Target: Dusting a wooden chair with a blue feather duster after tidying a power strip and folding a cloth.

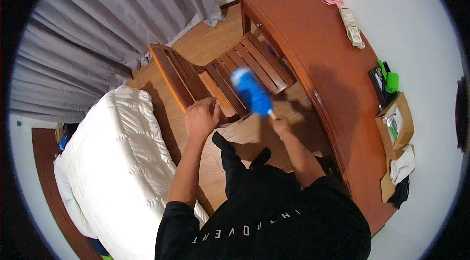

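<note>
My right hand (282,127) grips the short handle of a blue duster (251,91), its fluffy head blurred and held over the slatted seat. Below it stands a brown wooden chair (253,59) with a slatted seat and backrest. At the near end of the chair's backrest (170,72) is my left hand (202,118), fingers bent. Whether those fingers grip the wood or only rest by it is hard to see.
A curved reddish-brown desk (293,21) runs along the right, holding a power strip (354,35), an open cardboard box (404,124) and a white cloth (402,164). To the left lies a white quilt (110,157). Grey curtains (121,6) hang behind the chair.
</note>
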`<state>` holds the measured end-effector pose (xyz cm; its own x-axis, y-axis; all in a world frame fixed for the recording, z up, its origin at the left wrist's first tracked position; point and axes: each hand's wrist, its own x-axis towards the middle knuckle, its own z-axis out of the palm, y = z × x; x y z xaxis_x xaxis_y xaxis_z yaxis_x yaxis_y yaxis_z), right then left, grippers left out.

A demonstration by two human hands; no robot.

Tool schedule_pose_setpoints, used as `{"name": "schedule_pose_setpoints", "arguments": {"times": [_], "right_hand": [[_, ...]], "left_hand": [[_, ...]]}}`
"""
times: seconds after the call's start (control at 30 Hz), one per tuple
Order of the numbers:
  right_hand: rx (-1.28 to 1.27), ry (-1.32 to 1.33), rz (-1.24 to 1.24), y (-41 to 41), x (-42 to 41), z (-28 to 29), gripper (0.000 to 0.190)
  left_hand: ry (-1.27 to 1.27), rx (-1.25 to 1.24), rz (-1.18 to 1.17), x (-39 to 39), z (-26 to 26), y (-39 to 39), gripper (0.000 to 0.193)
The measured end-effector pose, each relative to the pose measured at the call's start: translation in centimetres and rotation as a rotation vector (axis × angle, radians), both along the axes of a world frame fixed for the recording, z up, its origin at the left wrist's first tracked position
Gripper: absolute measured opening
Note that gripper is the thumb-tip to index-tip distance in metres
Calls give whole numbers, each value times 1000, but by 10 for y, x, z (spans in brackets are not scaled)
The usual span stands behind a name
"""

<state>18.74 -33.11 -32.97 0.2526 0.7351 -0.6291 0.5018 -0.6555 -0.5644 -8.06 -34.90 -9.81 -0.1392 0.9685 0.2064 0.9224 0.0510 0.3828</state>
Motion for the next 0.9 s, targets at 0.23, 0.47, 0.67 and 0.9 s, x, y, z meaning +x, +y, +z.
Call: {"name": "schedule_pose_setpoints", "arguments": {"times": [0.23,0.47,0.67,0.9], "right_hand": [[95,129,-195,70,-8,2,24],[283,-181,632,58,-77,4,27],[24,-116,236,131,-74,54,30],[117,-143,314,140,-72,21,27]], "left_hand": [[-11,205,17,-13,-2,-4,30],[-558,180,442,-33,-30,-10,73],[-984,70,552,-80,-32,28,86],[-1402,73,558,-102,-4,89,45]]}}
